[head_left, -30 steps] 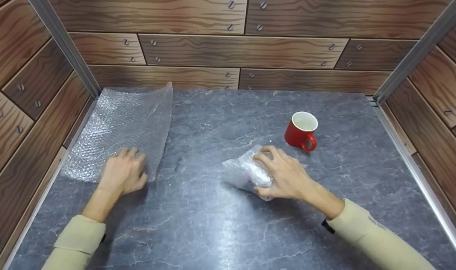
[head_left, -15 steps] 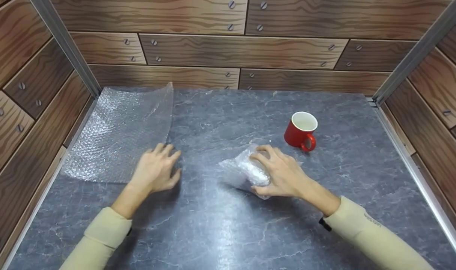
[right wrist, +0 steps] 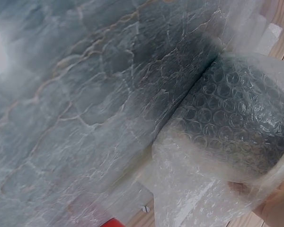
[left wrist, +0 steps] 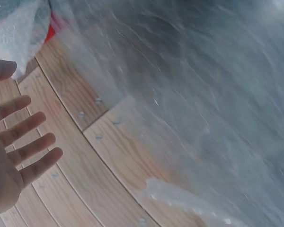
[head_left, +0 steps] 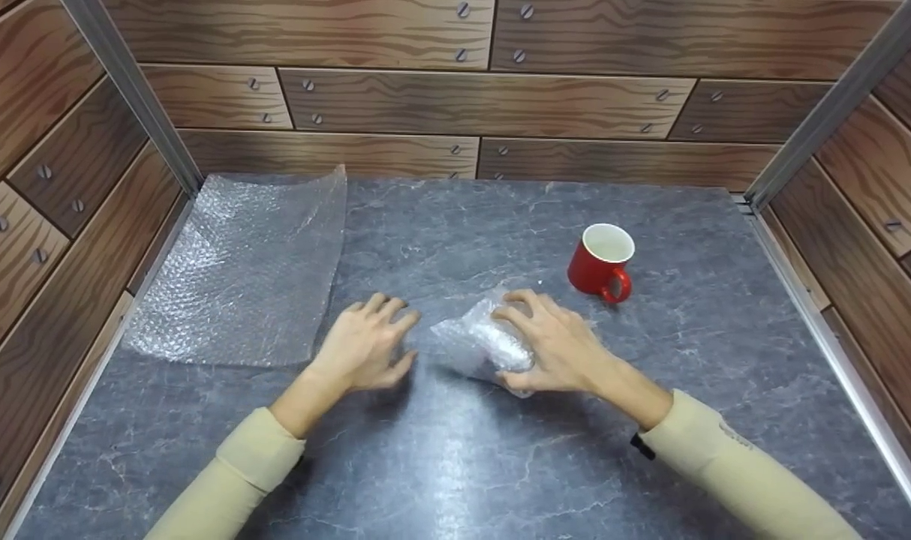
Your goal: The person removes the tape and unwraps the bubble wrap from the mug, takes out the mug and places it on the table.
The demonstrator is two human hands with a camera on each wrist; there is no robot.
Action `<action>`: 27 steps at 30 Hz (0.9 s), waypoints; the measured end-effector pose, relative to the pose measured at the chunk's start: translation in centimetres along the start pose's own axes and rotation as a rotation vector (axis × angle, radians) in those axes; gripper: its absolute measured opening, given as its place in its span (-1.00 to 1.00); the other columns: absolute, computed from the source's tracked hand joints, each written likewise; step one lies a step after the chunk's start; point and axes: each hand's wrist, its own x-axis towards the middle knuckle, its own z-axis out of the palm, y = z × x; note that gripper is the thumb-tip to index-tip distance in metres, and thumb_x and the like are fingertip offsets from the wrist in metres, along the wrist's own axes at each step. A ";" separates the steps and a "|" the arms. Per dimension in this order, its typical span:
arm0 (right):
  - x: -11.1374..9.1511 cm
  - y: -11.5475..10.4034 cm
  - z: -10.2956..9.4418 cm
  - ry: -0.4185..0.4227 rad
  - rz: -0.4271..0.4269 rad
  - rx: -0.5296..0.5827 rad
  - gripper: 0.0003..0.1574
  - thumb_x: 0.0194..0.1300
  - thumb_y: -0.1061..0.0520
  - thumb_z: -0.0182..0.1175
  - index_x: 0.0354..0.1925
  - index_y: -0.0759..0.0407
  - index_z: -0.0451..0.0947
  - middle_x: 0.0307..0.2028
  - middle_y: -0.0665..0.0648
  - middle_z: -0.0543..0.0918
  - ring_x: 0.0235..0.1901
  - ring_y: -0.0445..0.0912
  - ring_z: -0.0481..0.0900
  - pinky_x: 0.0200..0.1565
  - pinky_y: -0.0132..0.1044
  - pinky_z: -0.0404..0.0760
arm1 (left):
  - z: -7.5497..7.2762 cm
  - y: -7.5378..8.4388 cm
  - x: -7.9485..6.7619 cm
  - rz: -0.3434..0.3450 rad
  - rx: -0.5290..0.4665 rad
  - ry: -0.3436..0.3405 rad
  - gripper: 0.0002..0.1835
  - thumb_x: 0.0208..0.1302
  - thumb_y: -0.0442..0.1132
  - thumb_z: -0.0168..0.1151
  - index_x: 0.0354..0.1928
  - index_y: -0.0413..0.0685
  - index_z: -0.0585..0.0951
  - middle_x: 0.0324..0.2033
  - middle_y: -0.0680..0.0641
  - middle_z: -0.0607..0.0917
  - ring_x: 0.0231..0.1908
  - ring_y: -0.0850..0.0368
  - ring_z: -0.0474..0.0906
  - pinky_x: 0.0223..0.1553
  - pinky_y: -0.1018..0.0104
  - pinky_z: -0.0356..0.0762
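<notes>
A: What is being held?
B: A bubble-wrap bundle is gripped by the right hand, thumb and fingers around it. Nothing is held by the left hand; it is spread just left of the bundle, with a gap seen between.
A: How much is done?
B: The bundle looks mostly wrapped, but what is inside can't be made out. No wrap is seen on the red mug, past the right hand and a bit right.
A: What else?
B: A bubble-wrap sheet is spread on the table, left of the left hand.
A: Anything in the way?
B: The mug could be bumped if the right hand is pushed outward.
</notes>
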 end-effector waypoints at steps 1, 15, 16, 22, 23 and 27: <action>0.0 0.0 0.0 0.000 0.000 -0.001 0.03 -0.03 -0.46 0.44 0.34 -0.10 0.49 0.31 0.18 0.52 0.14 0.13 0.65 -0.18 0.04 0.79 | 0.0 0.2 0.2 0.003 -0.004 0.000 -0.41 0.22 0.24 0.34 0.18 0.07 0.64 0.02 -0.06 0.75 -0.02 -0.05 0.67 -0.20 0.14 0.78; 0.7 -0.3 0.3 -0.009 -0.017 0.017 0.04 -0.05 -0.45 0.46 0.34 -0.09 0.49 0.32 0.22 0.52 0.18 0.17 0.64 -0.11 0.09 0.79 | 0.7 2.2 1.5 0.038 -0.029 0.005 -0.40 0.45 0.35 0.15 0.28 0.12 0.61 0.09 -0.02 0.75 0.06 -0.04 0.72 -0.05 0.11 0.81; 0.7 -0.3 0.3 -0.010 -0.019 0.015 0.05 -0.05 -0.45 0.46 0.35 -0.09 0.49 0.32 0.22 0.52 0.18 0.17 0.64 -0.10 0.09 0.79 | 0.8 2.3 1.5 0.042 -0.029 0.007 -0.40 0.46 0.35 0.15 0.28 0.12 0.60 0.09 -0.02 0.75 0.06 -0.04 0.72 -0.05 0.12 0.81; 0.9 -0.4 0.4 -0.020 -0.022 0.004 0.06 -0.04 -0.46 0.44 0.37 -0.11 0.48 0.33 0.21 0.51 0.19 0.16 0.63 -0.11 0.07 0.80 | 1.1 3.0 2.0 0.055 -0.023 0.019 -0.42 0.46 0.34 0.15 0.25 0.12 0.61 0.08 -0.02 0.75 0.04 -0.02 0.71 -0.07 0.14 0.80; 0.9 -0.4 0.4 -0.020 -0.022 0.004 0.06 -0.04 -0.46 0.45 0.37 -0.12 0.47 0.33 0.21 0.51 0.19 0.16 0.63 -0.11 0.06 0.80 | 1.1 3.0 2.0 0.057 -0.022 0.023 -0.44 0.46 0.34 0.15 0.23 0.12 0.61 0.08 -0.02 0.75 0.04 -0.01 0.71 -0.08 0.15 0.80; 1.0 -0.4 0.5 -0.019 -0.025 -0.001 0.07 -0.04 -0.46 0.44 0.38 -0.13 0.47 0.33 0.21 0.51 0.18 0.16 0.64 -0.12 0.06 0.80 | 1.3 3.3 2.1 0.062 -0.023 0.040 -0.49 0.47 0.33 0.15 0.14 0.13 0.62 0.05 -0.02 0.76 0.02 0.00 0.70 -0.12 0.16 0.81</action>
